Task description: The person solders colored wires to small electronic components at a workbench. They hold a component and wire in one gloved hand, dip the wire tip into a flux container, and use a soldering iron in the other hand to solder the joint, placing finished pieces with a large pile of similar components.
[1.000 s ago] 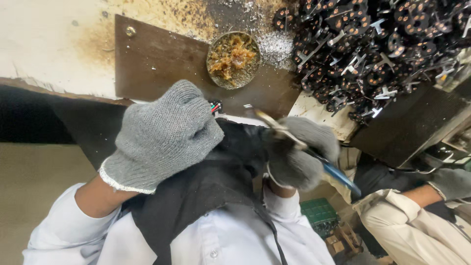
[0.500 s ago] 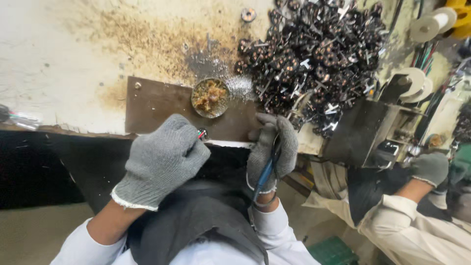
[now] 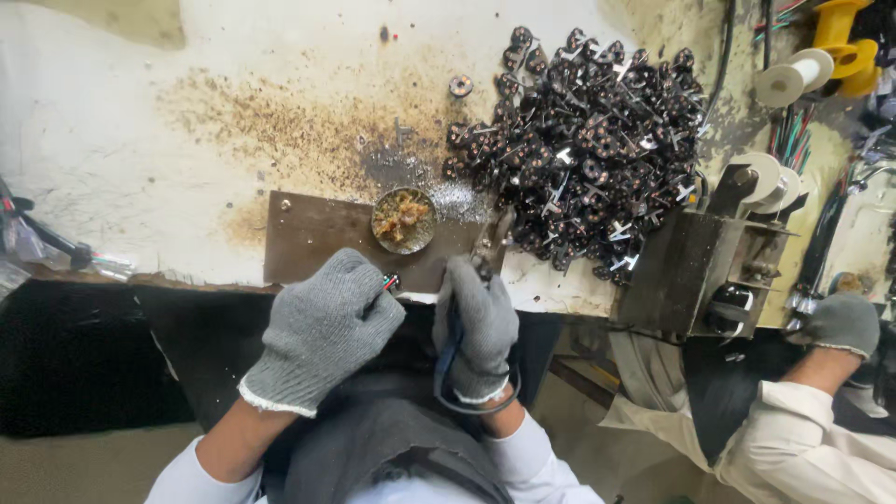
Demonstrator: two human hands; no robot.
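Observation:
My left hand [image 3: 322, 331], in a grey knit glove, is closed around a small part with red and green wire ends [image 3: 390, 279] showing at its fingertips. My right hand [image 3: 476, 327], also gloved, grips a soldering iron [image 3: 492, 245] with a blue cord; its tip points up over the brown plate [image 3: 308, 238]. A round tin of brownish flux [image 3: 403, 219] sits on that plate, just beyond both hands. A big heap of small dark parts with metal tabs [image 3: 588, 149] lies on the bench to the right.
A dark metal box fixture [image 3: 695, 271] stands right of the heap, with white and yellow wire spools [image 3: 793, 75] behind it. Another person's gloved hand [image 3: 840, 322] and pale sleeve are at the right edge. The bench top [image 3: 140, 140] is stained white.
The view has pulled back and tilted up, showing more bench. My right hand turned the iron from pointing down-right to tip up at the plate. My left hand stays closed on the part.

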